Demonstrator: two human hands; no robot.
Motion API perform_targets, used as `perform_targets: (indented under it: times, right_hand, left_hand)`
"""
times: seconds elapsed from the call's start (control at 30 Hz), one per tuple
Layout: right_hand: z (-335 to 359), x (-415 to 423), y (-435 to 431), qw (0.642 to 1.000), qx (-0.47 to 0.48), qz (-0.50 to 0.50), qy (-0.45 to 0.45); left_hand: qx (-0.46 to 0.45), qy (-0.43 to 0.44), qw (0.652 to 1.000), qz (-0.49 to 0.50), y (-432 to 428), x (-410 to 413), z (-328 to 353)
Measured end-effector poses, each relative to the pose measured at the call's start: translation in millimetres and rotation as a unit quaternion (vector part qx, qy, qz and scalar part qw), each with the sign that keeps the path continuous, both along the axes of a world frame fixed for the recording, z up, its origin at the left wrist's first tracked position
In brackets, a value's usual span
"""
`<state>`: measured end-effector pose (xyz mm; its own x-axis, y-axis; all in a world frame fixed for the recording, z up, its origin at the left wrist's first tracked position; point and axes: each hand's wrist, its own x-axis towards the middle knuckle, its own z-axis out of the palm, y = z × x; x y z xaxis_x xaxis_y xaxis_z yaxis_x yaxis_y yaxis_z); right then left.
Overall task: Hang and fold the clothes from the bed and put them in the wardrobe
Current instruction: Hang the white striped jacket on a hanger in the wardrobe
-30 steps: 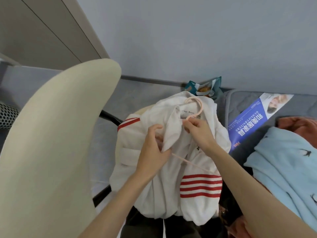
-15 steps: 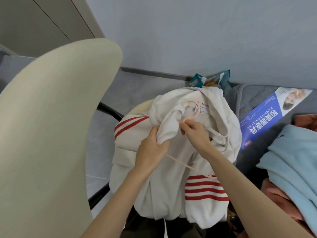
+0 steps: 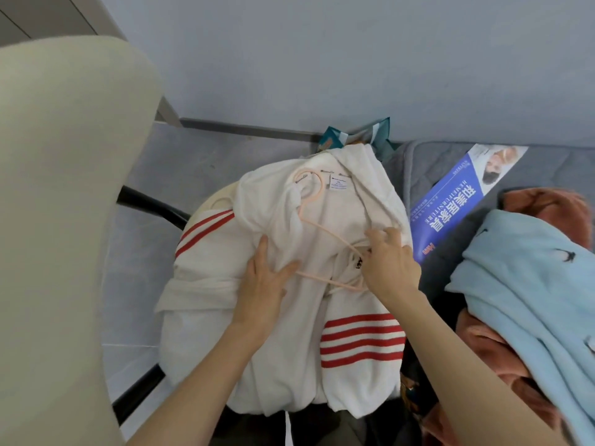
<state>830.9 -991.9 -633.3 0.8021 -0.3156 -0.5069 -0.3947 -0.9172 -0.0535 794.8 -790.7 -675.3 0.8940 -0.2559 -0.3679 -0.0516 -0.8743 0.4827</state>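
Observation:
A white garment with red stripes (image 3: 283, 342) lies bunched over a chair seat. A thin pink hanger (image 3: 317, 226) lies on it, its hook near the collar label. My left hand (image 3: 262, 284) rests flat on the cloth, fingers spread, beside the hanger's lower bar. My right hand (image 3: 388, 262) has its fingers curled into the cloth at the hanger's right end, pinching the fabric there. A light blue garment (image 3: 521, 284) and a rust-orange one (image 3: 547, 210) lie on the bed to the right.
A cream chair back (image 3: 64, 220) fills the left side, with its black frame (image 3: 151, 204) beside the garment. A blue leaflet (image 3: 457, 201) lies on the grey mattress (image 3: 418, 169). A teal snack bag (image 3: 357, 136) sits against the grey wall.
My left hand let go of the bunched collar and now lies flat on the cloth. My right hand moved from the hanger's neck to its right end. The view tilted down.

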Motion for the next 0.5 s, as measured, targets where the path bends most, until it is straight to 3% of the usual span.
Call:
perform_targets:
  times: [0.13,0.23,0.3,0.43,0.5]
  right_hand:
    - [0,-6,-12,0.999,0.007,-0.027,-0.019]
    - [8,-14,-27,0.992,0.011,-0.051,-0.113]
    - [14,-21,-40,0.980,0.004,-0.069,-0.186]
    - [30,-34,-57,0.940,0.057,-0.158,-0.296]
    - [42,-37,-50,0.895,0.140,-0.216,-0.364]
  left_hand:
    - [0.024,0.030,0.999,0.037,-9,19,1]
    - [-0.043,0.044,0.991,0.120,-6,30,-1]
    - [-0.046,0.011,0.992,0.119,1,35,0]
    - [-0.060,-0.032,0.991,0.111,7,50,18]
    - [-0.055,-0.005,0.992,0.110,4,58,26]
